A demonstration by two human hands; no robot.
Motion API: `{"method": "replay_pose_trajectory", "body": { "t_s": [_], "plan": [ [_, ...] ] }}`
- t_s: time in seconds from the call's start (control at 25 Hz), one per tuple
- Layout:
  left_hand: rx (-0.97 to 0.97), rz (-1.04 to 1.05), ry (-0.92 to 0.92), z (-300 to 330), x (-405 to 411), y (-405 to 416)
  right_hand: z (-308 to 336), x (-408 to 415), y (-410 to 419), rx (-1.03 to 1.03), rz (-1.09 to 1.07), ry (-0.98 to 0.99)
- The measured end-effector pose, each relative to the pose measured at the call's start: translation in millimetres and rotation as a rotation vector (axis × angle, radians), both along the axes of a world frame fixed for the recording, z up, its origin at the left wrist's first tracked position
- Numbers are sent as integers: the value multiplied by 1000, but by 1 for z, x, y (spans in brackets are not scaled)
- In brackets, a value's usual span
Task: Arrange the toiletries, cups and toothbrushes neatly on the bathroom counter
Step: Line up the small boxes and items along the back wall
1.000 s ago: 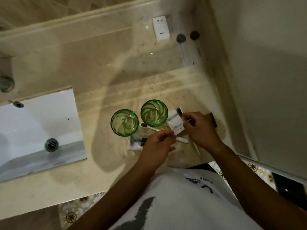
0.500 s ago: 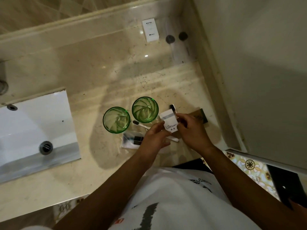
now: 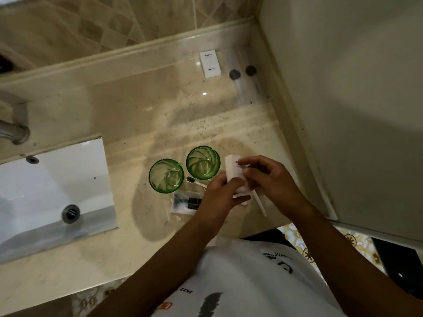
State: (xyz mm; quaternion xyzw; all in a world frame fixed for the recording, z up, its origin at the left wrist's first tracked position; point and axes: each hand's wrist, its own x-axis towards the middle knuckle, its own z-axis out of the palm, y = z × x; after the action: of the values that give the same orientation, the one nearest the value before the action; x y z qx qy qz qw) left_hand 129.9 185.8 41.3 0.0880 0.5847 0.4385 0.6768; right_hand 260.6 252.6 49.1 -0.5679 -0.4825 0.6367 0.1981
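Holding the small white cardboard box (image 3: 234,171) between both hands, you lift it over the marble counter (image 3: 142,115) beside the two green ribbed glass cups (image 3: 203,162): left hand (image 3: 220,194) grips underneath, right hand (image 3: 270,179) pinches its top, probably to square it before setting down.
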Motion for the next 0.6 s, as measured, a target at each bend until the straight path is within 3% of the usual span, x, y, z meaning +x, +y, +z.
{"method": "replay_pose_trajectory", "body": {
  "t_s": [0.28, 0.6],
  "plan": [
    [141, 79, -68, 31, -37, 5, 28, -20, 16, 93, -68, 134],
    [132, 29, 127, 41, -71, -2, 30, -50, 23, 71, 50, 183]
  ]
}}
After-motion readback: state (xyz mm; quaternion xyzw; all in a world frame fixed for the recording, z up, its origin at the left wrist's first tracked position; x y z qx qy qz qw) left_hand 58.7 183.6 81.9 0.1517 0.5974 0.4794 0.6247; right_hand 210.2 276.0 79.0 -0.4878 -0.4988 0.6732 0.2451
